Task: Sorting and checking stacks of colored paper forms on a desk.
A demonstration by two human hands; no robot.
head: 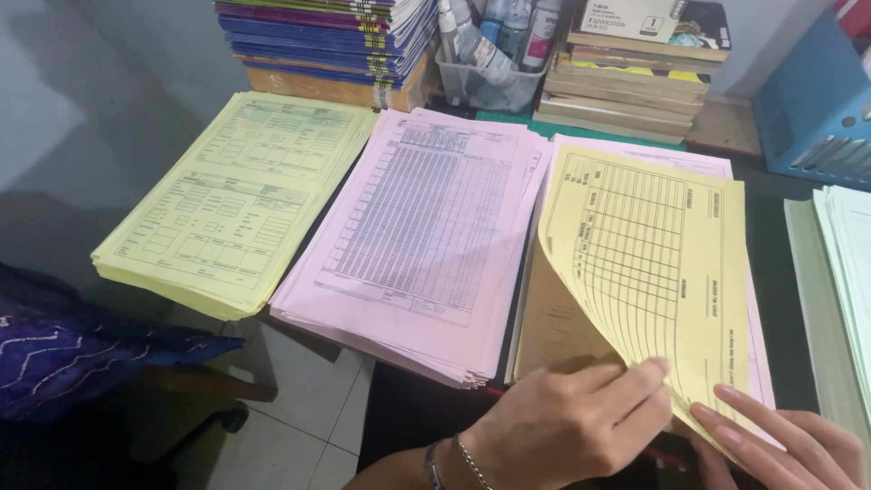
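Yellow sheets (649, 272) printed with a ruled grid stood lifted and curling at the right of the frame, their lower edge pinched near the bottom right corner while their upper part bowed over the pink stack (635, 156) beneath them. The left hand (567, 426), with a thin bracelet (467, 458) at the wrist, came in from the bottom centre; its fingers (635, 381) were closed narrowly on the lower edge of the yellow sheets, thumb hidden behind the paper. The right hand (798, 449) lay at the bottom right corner, its fingers (753, 408) stretched fairly flat against the front face of the same sheets and pressing rather than gripping. Under the raised paper a brownish sheet (558, 327) showed.

To the left, in the middle of the frame, a thick pink pile (426, 227) of gridded forms rested on the surface (771, 245), and a yellow pile (227, 200) of forms lay at the left, overhanging the edge. A pale green stack (844, 272) sat at the right edge. Along the top stood stacked notebooks (327, 41), a clear tub of bottles (490, 54) and a heap of books (631, 77).

As a judgement, separating such thin sheets well would call for a light pinch at the corner, a slight sliding of thumb against fingers to fan the edges, and the other hand steadying the bundle so nothing creased or slipped.
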